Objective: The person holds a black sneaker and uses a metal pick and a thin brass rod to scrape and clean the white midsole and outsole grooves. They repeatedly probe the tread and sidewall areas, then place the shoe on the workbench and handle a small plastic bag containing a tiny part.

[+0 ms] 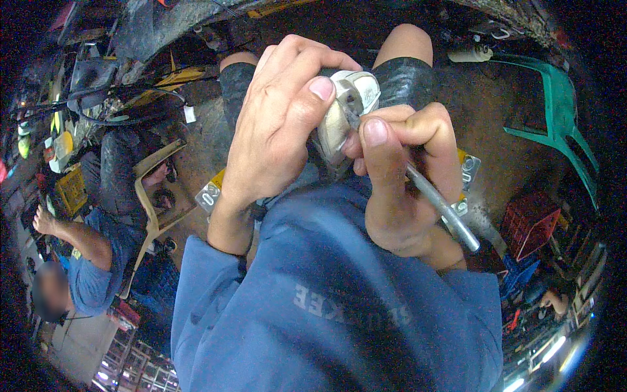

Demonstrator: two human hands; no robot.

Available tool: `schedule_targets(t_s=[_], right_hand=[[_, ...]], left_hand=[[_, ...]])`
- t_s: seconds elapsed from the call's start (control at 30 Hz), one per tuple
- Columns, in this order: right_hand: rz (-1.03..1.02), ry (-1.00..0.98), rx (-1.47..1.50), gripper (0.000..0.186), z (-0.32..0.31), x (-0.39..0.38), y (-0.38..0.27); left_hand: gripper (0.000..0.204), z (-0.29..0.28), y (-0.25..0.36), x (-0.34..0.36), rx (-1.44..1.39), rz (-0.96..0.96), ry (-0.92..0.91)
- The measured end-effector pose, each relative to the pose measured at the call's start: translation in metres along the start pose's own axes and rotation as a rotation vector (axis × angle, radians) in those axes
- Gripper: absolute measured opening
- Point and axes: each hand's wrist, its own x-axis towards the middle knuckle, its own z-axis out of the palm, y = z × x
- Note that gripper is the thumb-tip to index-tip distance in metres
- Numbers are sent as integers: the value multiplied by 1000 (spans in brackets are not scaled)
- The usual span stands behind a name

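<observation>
My left hand [277, 117] is closed around a rounded cream-and-grey piece [335, 127], shoe-like in outline, held up in front of my lap. Its thumb presses the near side while the fingers curl over the far top. In my right hand [408, 170] a slim silver metal rod [444, 206] is pinched between thumb and fingers. One end slants out toward the lower right; the other points at a dark grey recess in the piece. The fingers hide the rod's tip, so I cannot see whether it touches.
At left, another person [98, 261] in a blue shirt sits beside a beige plastic chair [147, 189]. Black cables [124, 121] run across the upper left. A green plastic chair [555, 111] stands at right, with a red crate [532, 222] below it. A yellow crate [72, 189] is at far left.
</observation>
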Motion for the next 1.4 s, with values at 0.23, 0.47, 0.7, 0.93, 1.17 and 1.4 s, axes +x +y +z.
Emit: schedule_targets(t_s=[0.23, 0.47, 0.7, 0.93, 1.17, 1.4], right_hand=[[34, 14, 77, 14, 0, 2, -1], [65, 86, 39, 18, 7, 0, -2], [66, 134, -16, 20, 10, -1, -5], [54, 151, -96, 21, 13, -1, -11], [28, 144, -85, 20, 10, -1, -10], [-45, 64, -90, 20, 5, -1, -9]], left_hand=[[44, 0, 1, -1, -1, 3, 0], [44, 0, 0, -1, 6, 30, -2], [42, 0, 2, -2, 15, 25, -17], [42, 1, 5, -4, 44, 54, -18], [43, 2, 5, -2, 50, 64, -24], [44, 2, 5, -3, 6, 32, -28]])
